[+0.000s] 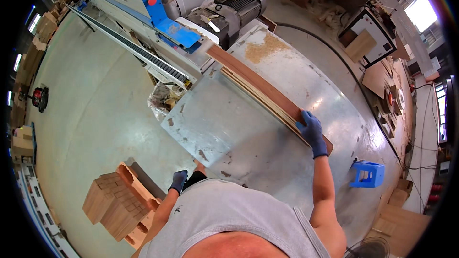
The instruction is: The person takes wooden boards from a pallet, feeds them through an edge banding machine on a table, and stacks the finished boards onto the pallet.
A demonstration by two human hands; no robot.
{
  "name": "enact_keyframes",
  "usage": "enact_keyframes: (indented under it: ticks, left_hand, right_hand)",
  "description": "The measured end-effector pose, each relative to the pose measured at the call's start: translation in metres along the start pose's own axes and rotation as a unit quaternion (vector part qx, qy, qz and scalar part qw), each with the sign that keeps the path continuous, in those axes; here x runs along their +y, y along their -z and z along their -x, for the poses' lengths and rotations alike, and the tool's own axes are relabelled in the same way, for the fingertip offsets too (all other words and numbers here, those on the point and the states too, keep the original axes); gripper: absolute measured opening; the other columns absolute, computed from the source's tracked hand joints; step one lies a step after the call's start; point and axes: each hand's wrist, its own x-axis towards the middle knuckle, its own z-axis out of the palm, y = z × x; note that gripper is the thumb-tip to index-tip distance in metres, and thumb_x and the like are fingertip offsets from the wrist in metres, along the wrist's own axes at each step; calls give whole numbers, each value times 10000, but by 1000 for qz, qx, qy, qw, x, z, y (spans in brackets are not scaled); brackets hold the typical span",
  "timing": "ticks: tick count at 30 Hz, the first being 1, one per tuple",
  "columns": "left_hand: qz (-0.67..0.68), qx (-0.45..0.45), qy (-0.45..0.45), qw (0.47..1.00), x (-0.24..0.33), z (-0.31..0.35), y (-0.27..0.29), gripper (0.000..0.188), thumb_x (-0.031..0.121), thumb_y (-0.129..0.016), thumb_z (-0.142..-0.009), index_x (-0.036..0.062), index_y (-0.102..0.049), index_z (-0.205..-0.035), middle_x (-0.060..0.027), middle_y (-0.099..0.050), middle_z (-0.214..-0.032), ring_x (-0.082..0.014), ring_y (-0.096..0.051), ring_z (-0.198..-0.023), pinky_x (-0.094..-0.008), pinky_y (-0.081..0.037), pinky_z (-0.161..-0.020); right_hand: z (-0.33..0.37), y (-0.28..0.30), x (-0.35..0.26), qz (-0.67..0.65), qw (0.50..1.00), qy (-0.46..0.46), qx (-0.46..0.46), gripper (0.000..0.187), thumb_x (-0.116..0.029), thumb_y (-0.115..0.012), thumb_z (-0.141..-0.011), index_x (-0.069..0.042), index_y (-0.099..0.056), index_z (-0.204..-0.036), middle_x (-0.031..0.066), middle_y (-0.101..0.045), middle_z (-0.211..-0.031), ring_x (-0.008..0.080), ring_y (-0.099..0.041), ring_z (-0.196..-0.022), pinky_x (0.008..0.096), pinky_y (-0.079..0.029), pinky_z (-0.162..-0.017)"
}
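Note:
Several long, narrow wooden boards lie side by side on the metal table (210, 124), running from the machine toward me. The reddish-brown board (258, 82) is the widest, with paler strips (260, 102) along its left side. My right hand (311, 131), in a dark blue glove, grips the boards near their closer end, its fingers reaching over the top. My left hand (178, 180), gloved the same way, hangs low beside my leg, away from the table's boards. Its fingers are foreshortened, and I make out nothing held in it.
A machine with a blue guard (177, 31), a motor (244, 7) and a chain conveyor (143, 55) stands at the far left. Sawdust (265, 48) covers part of the table. Stacked wood blocks (117, 203) sit at lower left, a blue stool (367, 174) at right. A black hose (334, 52) crosses the floor.

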Motion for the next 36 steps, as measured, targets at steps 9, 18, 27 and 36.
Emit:
enact_keyframes:
  ticks: [9,18,27,36]
  left_hand:
    - [-36,17,-5,999,35,15,-17,349,348,-620,-920,98,-643,-1162,-41,-658,-963,-214,-628,-828,-419,-504,-685]
    - [-70,44,3,997,43,19,-14,328,331,-616,-919,98,-647,-1149,-39,-658,-963,-202,-629,-802,-398,-508,-683]
    - [-29,60,10,998,32,33,2,379,317,-600,-911,81,-648,-1205,-51,-665,-987,-215,-637,-807,-404,-516,-684]
    - [-25,51,31,998,20,35,8,410,328,-598,-910,78,-626,-1234,-50,-652,-976,-210,-619,-799,-403,-509,-696]
  right_hand:
    - [74,33,66,41,998,-45,-27,615,-220,-744,-729,-50,-593,-1301,142,-671,-1074,354,-647,-955,441,-518,-832]
    - [-23,-8,17,-36,999,14,7,604,-345,-726,-786,-9,-603,-1273,168,-677,-1130,372,-648,-1010,419,-516,-875]
    - [-132,-34,18,-308,869,-120,-367,639,-436,-646,-921,25,-567,-1355,110,-647,-1293,181,-559,-1182,311,-388,-1053]
    - [-133,-39,8,-318,858,-110,-388,720,-525,-671,-879,27,-586,-1334,82,-649,-1255,161,-557,-1144,308,-386,-1037]
